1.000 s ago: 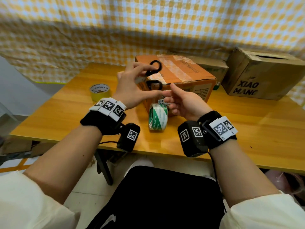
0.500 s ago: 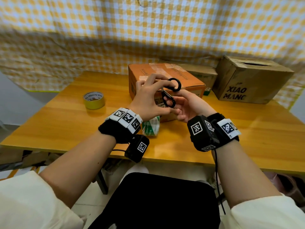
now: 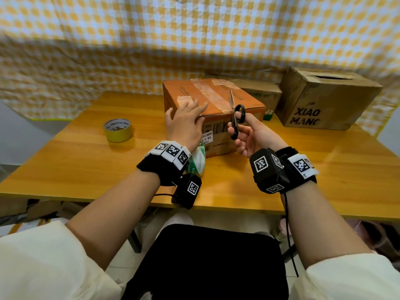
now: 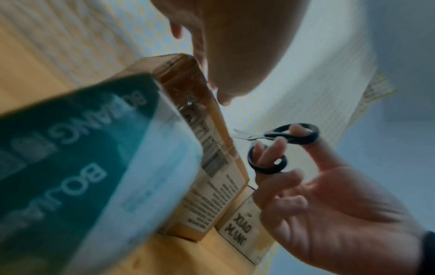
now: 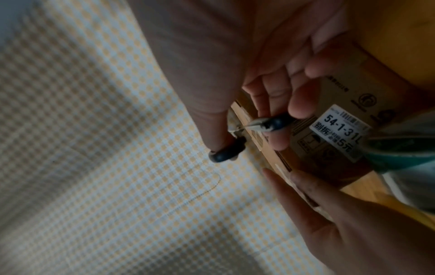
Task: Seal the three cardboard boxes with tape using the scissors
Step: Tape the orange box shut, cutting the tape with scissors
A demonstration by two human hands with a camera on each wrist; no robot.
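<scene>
My right hand [image 3: 249, 135] grips the scissors [image 3: 236, 120] through the loops, blades up; my left hand [image 3: 184, 124] lies flat on the box [image 3: 216, 126] (stiff cardboard, likely light, so I brace its top edge).

Yellow checked cloth [image 3: 194, 40] behind wooden table [image 3: 86, 161].

Bright even head view, edges bowed and smeared, wrist views dim, bluish, perhaps motion-blurred, nearest objects unfocused
</scene>
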